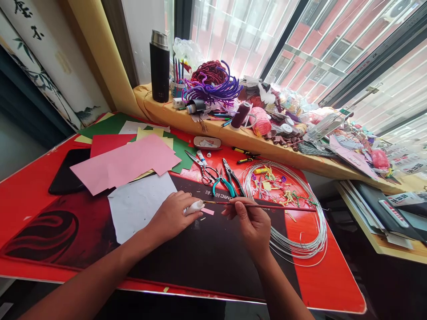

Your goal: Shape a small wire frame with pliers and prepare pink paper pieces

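My left hand [175, 211] is closed around a small white bottle [194, 206], its tip pointing right. Between the fingertips of my right hand [250, 220] is a thin red paintbrush [280, 206], held nearly level. The brush's tip meets the mouth of the bottle; whether it is inside I cannot tell. A small pink paper strip [208, 211] lies on the dark mat [200, 258] just below the brush. Behind my hands are scissors [203, 169], teal-handled pliers [224, 184] and dark-handled pliers [233, 175].
Pink paper [130, 162] and a white sheet [140, 206] lie to the left, over a black tablet-like object [66, 171]. A coil of silvery wire [320, 226] rings colourful scraps on the right. The window ledge [200, 126] holds a black flask [159, 66], purple pipe cleaners [213, 89] and yarn [260, 121].
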A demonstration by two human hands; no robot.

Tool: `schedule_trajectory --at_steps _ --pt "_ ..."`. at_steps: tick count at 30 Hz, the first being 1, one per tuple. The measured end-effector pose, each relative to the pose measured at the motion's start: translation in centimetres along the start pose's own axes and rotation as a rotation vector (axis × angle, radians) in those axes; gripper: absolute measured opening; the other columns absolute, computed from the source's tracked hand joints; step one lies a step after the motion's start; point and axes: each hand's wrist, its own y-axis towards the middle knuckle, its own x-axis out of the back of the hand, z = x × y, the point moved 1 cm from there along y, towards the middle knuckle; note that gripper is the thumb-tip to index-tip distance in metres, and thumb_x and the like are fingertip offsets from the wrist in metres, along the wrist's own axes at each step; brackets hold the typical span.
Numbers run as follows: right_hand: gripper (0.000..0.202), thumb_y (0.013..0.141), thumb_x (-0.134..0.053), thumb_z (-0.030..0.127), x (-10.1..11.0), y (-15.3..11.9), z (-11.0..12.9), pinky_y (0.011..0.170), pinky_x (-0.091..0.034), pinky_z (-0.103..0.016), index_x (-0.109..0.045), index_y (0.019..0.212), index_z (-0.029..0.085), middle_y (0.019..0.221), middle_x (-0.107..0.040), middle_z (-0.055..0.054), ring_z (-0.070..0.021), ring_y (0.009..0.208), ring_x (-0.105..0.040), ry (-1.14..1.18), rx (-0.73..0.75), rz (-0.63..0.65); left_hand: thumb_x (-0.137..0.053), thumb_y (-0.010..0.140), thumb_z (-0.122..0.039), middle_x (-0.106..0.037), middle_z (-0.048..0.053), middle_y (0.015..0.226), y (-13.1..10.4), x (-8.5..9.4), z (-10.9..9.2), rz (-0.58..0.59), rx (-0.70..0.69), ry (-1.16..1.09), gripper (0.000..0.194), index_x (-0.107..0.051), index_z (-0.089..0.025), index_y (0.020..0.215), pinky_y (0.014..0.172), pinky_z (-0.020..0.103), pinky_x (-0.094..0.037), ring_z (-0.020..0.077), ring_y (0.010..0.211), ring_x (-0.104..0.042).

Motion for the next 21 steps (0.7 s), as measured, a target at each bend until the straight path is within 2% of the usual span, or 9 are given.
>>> schedule_trajectory --at_steps 11,21 --pt "0.019 0.104 -0.057 0.030 0.00 -0.29 -0.11 0.058 -0.058 -0.030 -0.074 0.104 0.020 0.084 -0.075 -0.006 -0.0172 0.065 -0.071 0.064 -0.032 0.066 -0.070 0.092 -0.044 -0.066 0.000 0.083 0.13 0.66 -0.51 0.016 0.078 -0.144 0.022 -0.070 -0.024 0.086 0.078 0.034 -0.040 0.0202 0.082 -0.056" --pt "0.018 0.104 -0.057 0.029 0.33 -0.80 -0.38 0.057 -0.058 -0.030 -0.074 0.105 0.021 0.089 -0.075 -0.007 -0.0192 0.070 -0.074 0.120 -0.039 0.078 -0.070 0.092 -0.043 -0.066 0.000 0.084 0.19 0.51 -0.29 0.021 0.095 -0.183 0.020 -0.071 -0.024 0.088 0.080 0.035 -0.040 0.0203 0.084 -0.056"
